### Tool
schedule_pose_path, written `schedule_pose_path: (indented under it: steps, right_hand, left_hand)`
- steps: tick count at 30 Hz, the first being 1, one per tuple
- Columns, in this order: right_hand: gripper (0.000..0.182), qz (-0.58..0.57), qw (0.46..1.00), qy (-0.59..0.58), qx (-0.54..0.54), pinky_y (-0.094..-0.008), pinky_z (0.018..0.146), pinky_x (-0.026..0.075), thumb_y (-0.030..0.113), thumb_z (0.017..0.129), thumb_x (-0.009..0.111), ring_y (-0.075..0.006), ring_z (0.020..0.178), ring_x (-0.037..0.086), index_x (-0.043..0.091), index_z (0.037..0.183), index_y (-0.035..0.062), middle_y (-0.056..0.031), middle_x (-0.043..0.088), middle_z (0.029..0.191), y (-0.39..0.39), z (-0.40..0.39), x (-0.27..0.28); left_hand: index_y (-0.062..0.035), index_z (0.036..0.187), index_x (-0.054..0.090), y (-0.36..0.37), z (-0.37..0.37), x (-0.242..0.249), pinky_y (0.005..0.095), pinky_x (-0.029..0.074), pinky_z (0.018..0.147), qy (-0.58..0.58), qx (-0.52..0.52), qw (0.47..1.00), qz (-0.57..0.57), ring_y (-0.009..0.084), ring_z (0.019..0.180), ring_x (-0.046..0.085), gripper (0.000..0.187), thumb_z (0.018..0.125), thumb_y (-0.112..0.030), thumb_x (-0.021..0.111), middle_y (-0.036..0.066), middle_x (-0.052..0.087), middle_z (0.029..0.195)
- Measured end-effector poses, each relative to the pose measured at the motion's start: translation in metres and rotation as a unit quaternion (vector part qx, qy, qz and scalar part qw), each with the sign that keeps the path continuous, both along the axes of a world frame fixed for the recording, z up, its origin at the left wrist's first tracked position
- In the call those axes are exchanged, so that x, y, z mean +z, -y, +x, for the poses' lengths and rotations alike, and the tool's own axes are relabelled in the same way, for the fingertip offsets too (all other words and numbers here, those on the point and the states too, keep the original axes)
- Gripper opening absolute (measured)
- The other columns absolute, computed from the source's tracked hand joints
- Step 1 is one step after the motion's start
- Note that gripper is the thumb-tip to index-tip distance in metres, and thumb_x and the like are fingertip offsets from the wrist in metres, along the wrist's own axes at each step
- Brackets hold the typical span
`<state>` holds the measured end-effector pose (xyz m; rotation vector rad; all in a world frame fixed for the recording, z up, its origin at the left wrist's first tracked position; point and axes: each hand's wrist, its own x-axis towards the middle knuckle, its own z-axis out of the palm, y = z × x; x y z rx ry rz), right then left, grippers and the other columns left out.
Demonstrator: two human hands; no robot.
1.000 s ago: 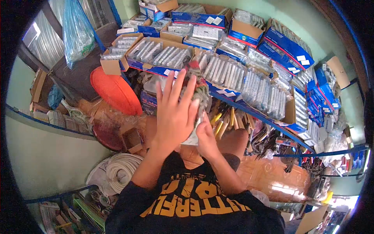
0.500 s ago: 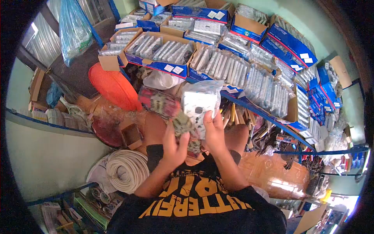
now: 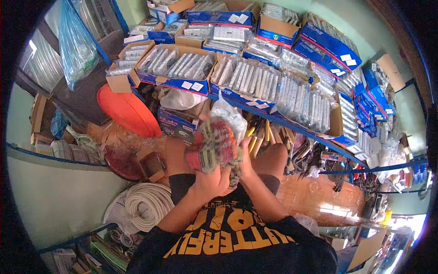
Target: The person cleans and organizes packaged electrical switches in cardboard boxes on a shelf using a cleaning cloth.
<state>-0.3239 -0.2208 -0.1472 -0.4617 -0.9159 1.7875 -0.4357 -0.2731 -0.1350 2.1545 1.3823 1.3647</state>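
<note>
A crumpled red, green and grey patterned cloth (image 3: 212,146) is bunched up over my lap, slightly blurred. My left hand (image 3: 212,181) is closed round its lower part. From the other side, my right hand (image 3: 247,160) presses on the cloth with its fingers curled behind it. The white plastic-wrapped packet held earlier does not show plainly; the cloth may cover it. Just beyond the cloth is a white plastic bag (image 3: 229,114) with bluish marks. A dark printed box (image 3: 177,124) lies to its left.
Blue cardboard boxes (image 3: 175,83) full of plastic-wrapped packets line the shelf in front. An orange-red rounded object (image 3: 127,112) leans at the left. A coil of white cable (image 3: 148,204) lies by my left arm. Yellow-handled tools (image 3: 255,137) sit under the shelf edge.
The cloth has come up and across between my hands, and the white packet is no longer plainly visible. My hands have drawn together. The view has shifted slightly.
</note>
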Motion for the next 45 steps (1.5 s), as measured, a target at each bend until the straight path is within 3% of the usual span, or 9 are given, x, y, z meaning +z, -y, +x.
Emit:
schedule_pose_path:
  steps: [1, 8, 12, 18, 26, 32, 34, 44, 45]
  right_hand:
    - [0.065, -0.118, 0.991, 0.055, -0.005, -0.0360, 0.101, 0.040, 0.050, 0.099, 0.035, -0.0197, 0.121, 0.048, 0.030, 0.142, 0.0020, -0.0117, 0.045, 0.137, 0.001, 0.003, 0.005]
    - [0.052, -0.101, 0.989, 0.104, -0.019, -0.0320, 0.099, 0.039, 0.040, 0.102, 0.037, -0.0154, 0.116, 0.048, 0.034, 0.141, 0.0062, -0.0048, 0.046, 0.133, 0.021, -0.008, 0.018]
    - [0.058, -0.097, 0.994, -0.044, -0.033, -0.0330, 0.101, 0.038, 0.047, 0.100, 0.036, -0.0167, 0.118, 0.047, 0.033, 0.141, 0.0059, -0.0046, 0.046, 0.133, 0.016, -0.009, 0.007]
    - [0.057, -0.098, 0.992, 0.015, -0.077, -0.0326, 0.096, 0.041, 0.048, 0.099, 0.037, -0.0154, 0.111, 0.051, 0.041, 0.136, 0.0034, -0.0055, 0.053, 0.126, 0.014, -0.005, 0.023]
    - [0.059, -0.078, 0.976, 0.087, -0.186, -0.0326, 0.096, 0.042, 0.050, 0.100, 0.033, -0.0173, 0.109, 0.055, 0.047, 0.130, 0.0008, -0.0087, 0.057, 0.122, -0.002, -0.003, 0.028]
    - [0.062, 0.005, 0.995, -0.096, -0.028, -0.0331, 0.101, 0.038, 0.050, 0.101, 0.028, -0.0184, 0.116, 0.052, 0.037, 0.139, 0.0011, -0.0105, 0.054, 0.129, -0.023, 0.003, 0.002]
    - [0.062, -0.068, 0.985, 0.113, -0.116, -0.0332, 0.105, 0.035, 0.048, 0.101, 0.029, -0.0171, 0.121, 0.047, 0.031, 0.144, 0.0032, -0.0082, 0.047, 0.136, -0.016, -0.003, -0.017]
    - [0.061, 0.065, 0.967, 0.232, 0.078, -0.0327, 0.106, 0.030, 0.042, 0.102, 0.033, -0.0177, 0.124, 0.038, 0.022, 0.148, 0.0044, -0.0088, 0.041, 0.139, 0.014, 0.011, 0.010]
    - [0.060, 0.078, 0.966, 0.228, 0.097, -0.0334, 0.107, 0.029, 0.043, 0.102, 0.033, -0.0175, 0.127, 0.036, 0.023, 0.147, 0.0040, -0.0093, 0.039, 0.140, 0.020, 0.009, 0.006]
  left_hand:
    - [0.0065, 0.118, 0.052, -0.005, -0.002, 0.009, 0.0521, 0.037, 0.091, -0.035, 0.000, 0.999, 0.004, 0.0471, 0.103, 0.050, 0.039, 0.084, -0.013, 0.056, 0.027, 0.054, 0.113]
    - [0.0045, 0.110, 0.052, -0.052, -0.022, 0.071, 0.0516, 0.037, 0.091, 0.090, 0.032, 0.988, -0.125, 0.0486, 0.102, 0.050, 0.027, 0.084, -0.004, 0.053, 0.027, 0.055, 0.110]
    - [0.0048, 0.113, 0.053, -0.052, -0.022, 0.070, 0.0502, 0.035, 0.099, -0.011, -0.061, 0.995, -0.074, 0.0493, 0.110, 0.048, 0.033, 0.081, 0.000, 0.052, 0.028, 0.053, 0.114]
    - [0.0105, 0.118, 0.051, -0.025, -0.014, 0.039, 0.0446, 0.043, 0.090, -0.031, 0.023, 0.999, -0.007, 0.0472, 0.103, 0.054, 0.035, 0.085, -0.004, 0.051, 0.029, 0.055, 0.115]
    - [0.0126, 0.132, 0.036, 0.017, 0.007, 0.010, 0.0469, 0.031, 0.103, 0.027, 0.030, 0.992, -0.121, 0.0458, 0.121, 0.043, 0.050, 0.089, -0.008, 0.048, 0.032, 0.042, 0.133]
    - [0.0137, 0.133, 0.036, 0.021, 0.010, -0.025, 0.0557, 0.022, 0.107, -0.096, -0.006, 0.995, -0.033, 0.0499, 0.125, 0.037, 0.053, 0.089, -0.014, 0.046, 0.034, 0.036, 0.137]
    - [0.0110, 0.133, 0.039, 0.001, 0.003, 0.009, 0.0554, 0.025, 0.107, -0.101, -0.049, 0.993, -0.019, 0.0496, 0.124, 0.039, 0.052, 0.088, -0.014, 0.048, 0.031, 0.040, 0.135]
    - [0.0047, 0.114, 0.053, -0.034, -0.030, 0.067, 0.0534, 0.033, 0.099, -0.097, 0.032, 0.995, 0.021, 0.0414, 0.108, 0.052, 0.031, 0.087, -0.011, 0.053, 0.025, 0.054, 0.115]
    - [0.0046, 0.115, 0.052, -0.031, -0.035, 0.058, 0.0495, 0.036, 0.098, 0.059, 0.039, 0.994, -0.088, 0.0375, 0.105, 0.054, 0.030, 0.090, -0.012, 0.050, 0.023, 0.056, 0.114]
